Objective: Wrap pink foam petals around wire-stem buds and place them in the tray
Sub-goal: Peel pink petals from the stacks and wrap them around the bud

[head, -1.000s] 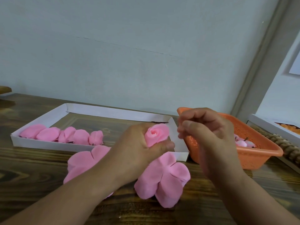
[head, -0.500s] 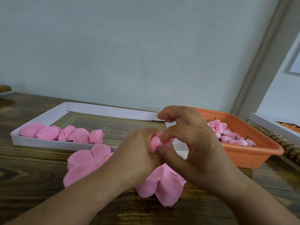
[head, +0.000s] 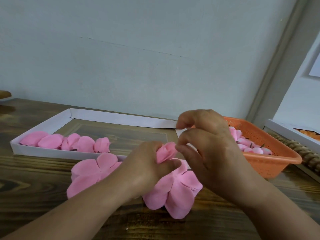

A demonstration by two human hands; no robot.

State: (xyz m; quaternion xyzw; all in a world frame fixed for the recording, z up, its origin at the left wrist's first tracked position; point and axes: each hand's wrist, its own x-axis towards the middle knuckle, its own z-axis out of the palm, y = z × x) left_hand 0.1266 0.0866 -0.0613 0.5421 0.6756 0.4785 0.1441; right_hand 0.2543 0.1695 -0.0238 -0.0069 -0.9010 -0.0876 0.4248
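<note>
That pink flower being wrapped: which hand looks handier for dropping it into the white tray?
Probably the left hand: it already grips the flower, and the white tray lies on its side. The right hand only fingers a petal.

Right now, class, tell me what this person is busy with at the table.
The person is making foam roses. The left hand grips a partly wrapped pink bud while the right hand pinches a petal at its edge. Loose pink foam petal pieces lie on the wooden table under the hands. Several wrapped flowers sit in the white tray behind, and the orange basket on the right holds unwrapped buds.
</note>
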